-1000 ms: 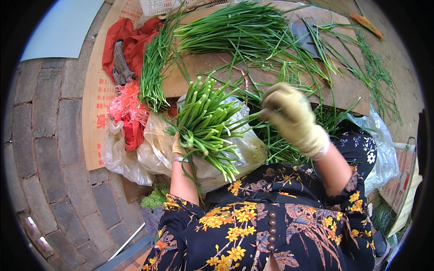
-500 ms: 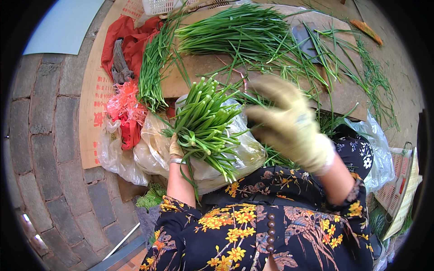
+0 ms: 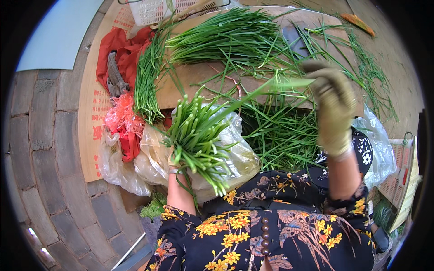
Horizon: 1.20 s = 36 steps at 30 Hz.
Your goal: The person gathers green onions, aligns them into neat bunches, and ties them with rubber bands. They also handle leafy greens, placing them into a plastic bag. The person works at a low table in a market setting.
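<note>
My left hand (image 3: 172, 159), mostly hidden, grips a thick bunch of garlic chives (image 3: 194, 142), its pale cut ends fanned upward and toward me. From this bunch a long green chive leaf (image 3: 266, 90), blurred, stretches right to my right hand (image 3: 334, 106). That hand wears a yellowish work glove, and its closed fingers pinch the leaf's end. Loose chives (image 3: 282, 135) lie heaped below the board, between my hands. On the wooden board (image 3: 181, 74) rests a large pile of chives (image 3: 226, 36), with a smaller bundle (image 3: 149, 81) along its left edge.
A broad grey blade (image 3: 294, 39) lies partly under leaves on the board. Red cloth (image 3: 122, 54), pink plastic string (image 3: 123, 115) and clear plastic bags (image 3: 151, 151) sit at the left. A white basket (image 3: 151, 11) stands behind; another plastic bag (image 3: 373, 153) hangs at the right.
My right hand has swung away to the right and drawn a chive leaf out taut from the bunch. The left hand keeps its hold, and the view has shifted slightly.
</note>
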### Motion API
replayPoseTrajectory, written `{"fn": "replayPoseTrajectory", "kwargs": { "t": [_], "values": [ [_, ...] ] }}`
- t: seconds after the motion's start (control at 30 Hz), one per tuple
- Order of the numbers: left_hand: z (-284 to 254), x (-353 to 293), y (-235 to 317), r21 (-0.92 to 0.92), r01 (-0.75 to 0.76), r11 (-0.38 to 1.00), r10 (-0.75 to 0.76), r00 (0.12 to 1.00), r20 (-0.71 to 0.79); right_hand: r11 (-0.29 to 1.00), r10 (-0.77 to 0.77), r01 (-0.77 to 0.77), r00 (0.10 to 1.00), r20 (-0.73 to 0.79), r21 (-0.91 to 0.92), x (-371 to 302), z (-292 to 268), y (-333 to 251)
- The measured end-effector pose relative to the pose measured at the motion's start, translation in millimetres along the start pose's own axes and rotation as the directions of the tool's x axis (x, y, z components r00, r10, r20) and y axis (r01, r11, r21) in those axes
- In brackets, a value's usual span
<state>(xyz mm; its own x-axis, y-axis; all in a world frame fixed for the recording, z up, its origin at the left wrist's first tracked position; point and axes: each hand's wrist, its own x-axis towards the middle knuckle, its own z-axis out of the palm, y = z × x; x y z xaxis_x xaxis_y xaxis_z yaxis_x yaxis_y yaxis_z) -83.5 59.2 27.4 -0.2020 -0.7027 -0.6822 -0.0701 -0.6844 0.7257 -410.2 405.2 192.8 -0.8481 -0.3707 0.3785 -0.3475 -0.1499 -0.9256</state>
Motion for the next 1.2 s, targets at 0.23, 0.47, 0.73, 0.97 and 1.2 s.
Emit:
{"fn": "replayPoseTrajectory", "kwargs": {
  "t": [0.23, 0.47, 0.73, 0.97, 1.2],
  "values": [
    [2, -6, 6, 0.015, -0.003, 1.000, 0.003, 1.000, -0.002, 0.630, 0.060, 0.023, 0.995, 0.079, -0.776, 19, -62, 68],
    [3, -13, 8, 0.046, 0.000, 0.999, 0.000, 1.000, 0.000, 0.968, 0.144, -0.027, 0.875, 0.462, -0.251, 35, 51, 52],
    [9, -11, 10, 0.029, -0.005, 1.000, 0.005, 1.000, 0.016, 0.752, 0.196, 0.514, 0.422, 0.885, -0.412, 59, 169, 27],
    [10, -11, 6, 0.009, 0.004, 1.000, -0.005, 0.999, 0.037, 0.867, 0.058, 0.274, 0.775, 0.629, -0.417, 33, 77, 72],
    [19, -7, 7, -0.018, -0.001, 1.000, 0.002, 0.998, 0.060, 0.342, 0.155, 0.229, 0.943, 0.295, -0.911, 47, -31, 49]
  ]
}}
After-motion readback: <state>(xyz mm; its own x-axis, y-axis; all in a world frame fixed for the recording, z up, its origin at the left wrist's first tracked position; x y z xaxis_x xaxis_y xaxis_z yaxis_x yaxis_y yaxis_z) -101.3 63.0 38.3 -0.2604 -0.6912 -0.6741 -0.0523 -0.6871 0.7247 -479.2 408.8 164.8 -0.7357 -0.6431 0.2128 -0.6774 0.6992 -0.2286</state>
